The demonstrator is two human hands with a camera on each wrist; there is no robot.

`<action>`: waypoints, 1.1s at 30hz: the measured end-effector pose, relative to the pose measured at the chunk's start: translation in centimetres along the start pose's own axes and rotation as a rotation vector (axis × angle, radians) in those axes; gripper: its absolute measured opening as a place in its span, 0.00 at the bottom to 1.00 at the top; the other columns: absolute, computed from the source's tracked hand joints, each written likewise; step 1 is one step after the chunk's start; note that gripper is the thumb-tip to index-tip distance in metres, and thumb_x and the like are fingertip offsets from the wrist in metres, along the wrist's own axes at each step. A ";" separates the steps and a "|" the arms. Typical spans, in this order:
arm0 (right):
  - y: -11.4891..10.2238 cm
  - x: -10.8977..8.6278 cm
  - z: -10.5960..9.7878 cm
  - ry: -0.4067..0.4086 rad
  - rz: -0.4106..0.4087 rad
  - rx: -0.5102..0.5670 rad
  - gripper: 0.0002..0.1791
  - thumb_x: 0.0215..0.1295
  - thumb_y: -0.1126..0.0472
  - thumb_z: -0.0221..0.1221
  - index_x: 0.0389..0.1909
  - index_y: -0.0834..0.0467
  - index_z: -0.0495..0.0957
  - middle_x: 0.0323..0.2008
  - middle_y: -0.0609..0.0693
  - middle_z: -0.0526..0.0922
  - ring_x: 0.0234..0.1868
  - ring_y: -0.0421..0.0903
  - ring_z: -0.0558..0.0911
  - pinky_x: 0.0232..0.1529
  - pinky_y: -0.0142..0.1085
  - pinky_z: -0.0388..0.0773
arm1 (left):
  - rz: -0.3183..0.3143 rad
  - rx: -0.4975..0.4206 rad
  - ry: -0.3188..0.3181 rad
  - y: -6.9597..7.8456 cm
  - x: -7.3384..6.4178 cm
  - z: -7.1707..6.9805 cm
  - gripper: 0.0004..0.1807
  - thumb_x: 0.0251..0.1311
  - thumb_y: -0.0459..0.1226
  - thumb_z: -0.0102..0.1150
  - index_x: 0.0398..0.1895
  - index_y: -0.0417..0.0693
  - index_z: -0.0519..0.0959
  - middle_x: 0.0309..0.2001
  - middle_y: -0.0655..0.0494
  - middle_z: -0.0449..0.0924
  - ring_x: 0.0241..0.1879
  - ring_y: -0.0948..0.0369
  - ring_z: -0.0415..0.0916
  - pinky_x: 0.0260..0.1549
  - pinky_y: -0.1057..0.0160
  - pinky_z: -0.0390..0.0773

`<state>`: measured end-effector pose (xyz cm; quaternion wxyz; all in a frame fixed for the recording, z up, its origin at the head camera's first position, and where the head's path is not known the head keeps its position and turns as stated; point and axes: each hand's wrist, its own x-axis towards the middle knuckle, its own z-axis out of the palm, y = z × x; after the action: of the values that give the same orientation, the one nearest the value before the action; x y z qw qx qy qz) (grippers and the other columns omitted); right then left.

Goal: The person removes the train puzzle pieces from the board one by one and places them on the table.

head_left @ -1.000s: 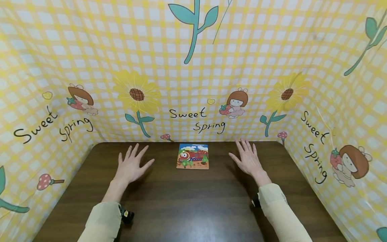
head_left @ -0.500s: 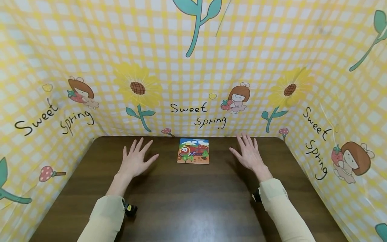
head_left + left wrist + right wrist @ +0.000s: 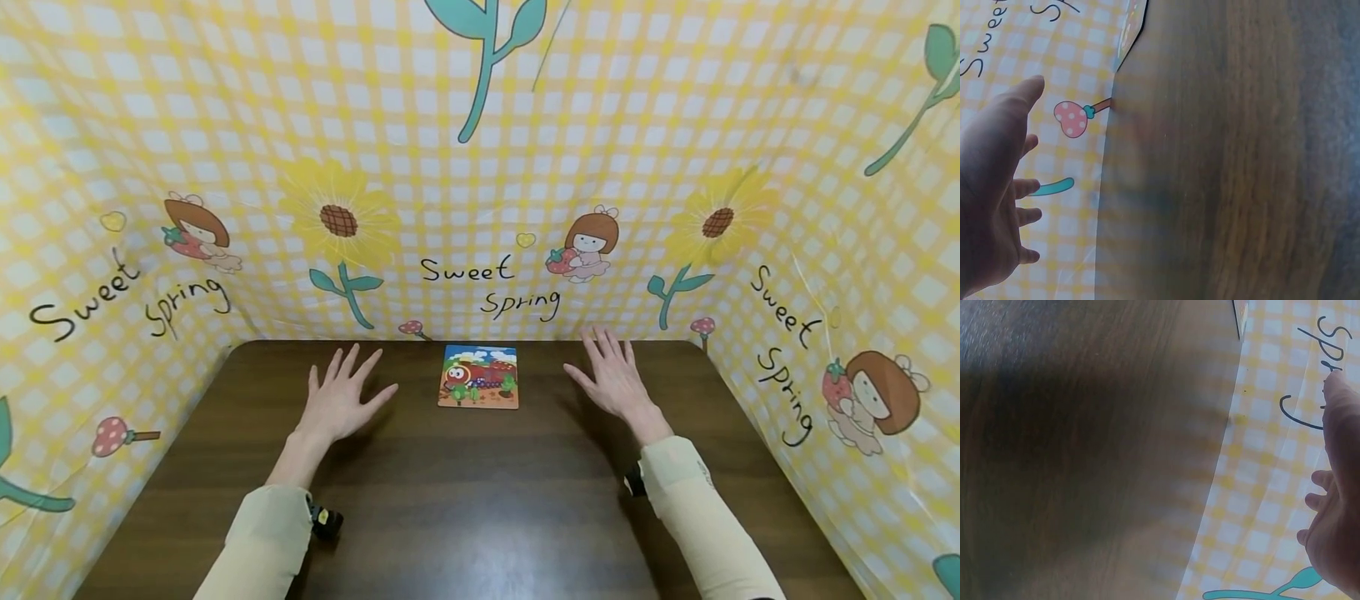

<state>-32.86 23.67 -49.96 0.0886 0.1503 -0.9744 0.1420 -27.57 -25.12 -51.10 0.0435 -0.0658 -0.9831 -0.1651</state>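
A square picture board (image 3: pixel 478 377) printed with a red cartoon train, clouds and green plants lies flat at the far edge of the dark wooden table (image 3: pixel 465 492). To its left is my left hand (image 3: pixel 337 406), fingers spread and holding nothing. My right hand (image 3: pixel 615 381) is on the other side of the board, its fingers likewise spread and nothing in them. Both hands are apart from the board. In the left wrist view a corner of the board (image 3: pixel 1130 31) shows at the top, beyond the left thumb (image 3: pixel 1030 90). The right wrist view catches only a sliver of the board (image 3: pixel 1240 317).
A yellow-and-white checked cloth (image 3: pixel 480 192) with printed flowers and figures walls the table at the back and both sides. A small black wrist camera (image 3: pixel 326 522) hangs under the left sleeve (image 3: pixel 262 533); another black device (image 3: pixel 634 481) sits at the right cuff.
The head view has tilted slightly, so the table and board sit higher in it than one second ago. The left hand has shifted a little toward the board. The board stays in its place.
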 end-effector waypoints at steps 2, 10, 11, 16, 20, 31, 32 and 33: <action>0.0 0.0 -0.1 0.004 -0.009 -0.004 0.47 0.83 0.38 0.57 0.89 0.59 0.54 0.88 0.67 0.53 0.89 0.69 0.53 0.86 0.73 0.46 | 0.005 0.002 -0.004 0.1 0.1 0.1 0.48 0.77 0.71 0.48 0.92 0.63 0.53 0.91 0.37 0.43 0.89 0.31 0.38 0.80 0.16 0.35; -0.1 0.0 -0.3 -0.015 -0.021 -0.014 0.46 0.83 0.38 0.57 0.89 0.59 0.55 0.89 0.66 0.52 0.89 0.69 0.53 0.86 0.74 0.45 | 0.013 0.014 -0.031 0.5 0.4 0.5 0.49 0.77 0.72 0.46 0.92 0.62 0.52 0.91 0.37 0.43 0.89 0.32 0.39 0.80 0.17 0.38; 0.0 0.0 -0.4 -0.016 -0.020 -0.011 0.46 0.83 0.38 0.56 0.89 0.59 0.55 0.89 0.66 0.52 0.89 0.69 0.53 0.86 0.74 0.45 | 0.015 0.014 -0.034 0.6 0.5 0.5 0.49 0.77 0.73 0.45 0.92 0.62 0.52 0.91 0.37 0.44 0.89 0.32 0.40 0.80 0.17 0.38; 0.4 -0.1 -0.7 -0.026 -0.006 -0.014 0.47 0.84 0.37 0.56 0.89 0.58 0.54 0.89 0.65 0.52 0.89 0.68 0.53 0.86 0.73 0.44 | 0.018 0.012 -0.041 0.9 0.8 0.7 0.50 0.77 0.73 0.45 0.92 0.62 0.52 0.91 0.37 0.45 0.89 0.32 0.41 0.80 0.17 0.39; 0.5 -0.2 -0.8 -0.032 -0.002 -0.018 0.48 0.83 0.37 0.56 0.91 0.57 0.51 0.89 0.66 0.52 0.89 0.69 0.53 0.86 0.73 0.43 | 0.018 0.017 -0.044 1.0 0.9 0.9 0.49 0.77 0.72 0.46 0.92 0.61 0.52 0.91 0.38 0.45 0.89 0.32 0.41 0.80 0.17 0.40; -0.1 -0.2 0.6 -0.087 0.005 -0.007 0.50 0.83 0.35 0.56 0.90 0.59 0.50 0.88 0.67 0.54 0.90 0.69 0.51 0.87 0.72 0.42 | 0.053 0.011 -0.057 2.0 1.7 1.7 0.49 0.77 0.73 0.46 0.92 0.62 0.52 0.91 0.43 0.46 0.90 0.36 0.42 0.81 0.17 0.39; -0.2 -0.2 0.9 -0.091 0.000 -0.006 0.50 0.83 0.35 0.56 0.90 0.59 0.50 0.89 0.66 0.53 0.90 0.68 0.51 0.87 0.72 0.42 | 0.059 0.017 -0.056 2.1 1.9 1.8 0.49 0.77 0.73 0.46 0.92 0.62 0.52 0.91 0.43 0.47 0.90 0.36 0.42 0.81 0.17 0.40; -0.3 -0.1 1.1 -0.095 -0.005 -0.003 0.50 0.83 0.35 0.56 0.90 0.59 0.51 0.89 0.66 0.53 0.90 0.68 0.51 0.87 0.73 0.43 | 0.065 0.026 -0.059 2.1 2.1 2.0 0.50 0.76 0.73 0.45 0.92 0.62 0.52 0.91 0.43 0.47 0.90 0.36 0.42 0.81 0.17 0.40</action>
<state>-32.83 23.07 -50.94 0.0427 0.1592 -0.9773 0.1331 -29.42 -22.25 -52.05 0.0205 -0.1020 -0.9834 -0.1489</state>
